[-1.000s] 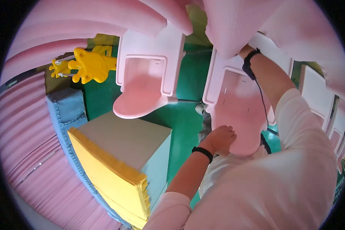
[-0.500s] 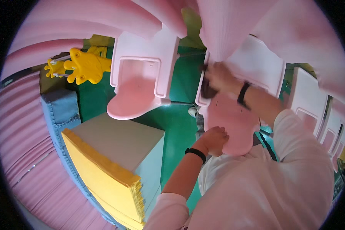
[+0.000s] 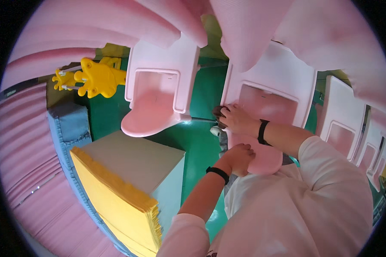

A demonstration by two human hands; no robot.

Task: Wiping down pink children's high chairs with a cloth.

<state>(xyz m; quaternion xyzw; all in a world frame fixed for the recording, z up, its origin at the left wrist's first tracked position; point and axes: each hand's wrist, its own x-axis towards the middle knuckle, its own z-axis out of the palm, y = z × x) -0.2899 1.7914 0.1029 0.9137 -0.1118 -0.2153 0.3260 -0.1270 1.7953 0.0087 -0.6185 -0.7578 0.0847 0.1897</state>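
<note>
A pale pink moulded plastic unit [image 3: 270, 60] stands in front of me, with a flat top, a rectangular recess and a rounded, darker pink front part [image 3: 266, 158]. My right hand [image 3: 235, 118], a dark band at its wrist, is closed on a dark brown cloth-like wad [image 3: 218, 115] at the left edge of the unit, beside the recess. Nearer to me, my left hand [image 3: 240, 159] is curled at the left edge of the rounded part; its fingertips are partly hidden. It also wears a dark wristband.
A matching pink unit [image 3: 158, 96] stands to the left, with several more [image 3: 345, 113] at the right. A yellow animal-shaped plastic piece [image 3: 101, 78] is at the far left. A large padded block [image 3: 128, 160] and blue padding [image 3: 70, 124] lie left on green floor [image 3: 201, 167]. Pink curtains hang behind.
My right hand has moved from the recess toward me and slightly left with the brown wad, uncovering the recess. My left hand has stayed nearly in place.
</note>
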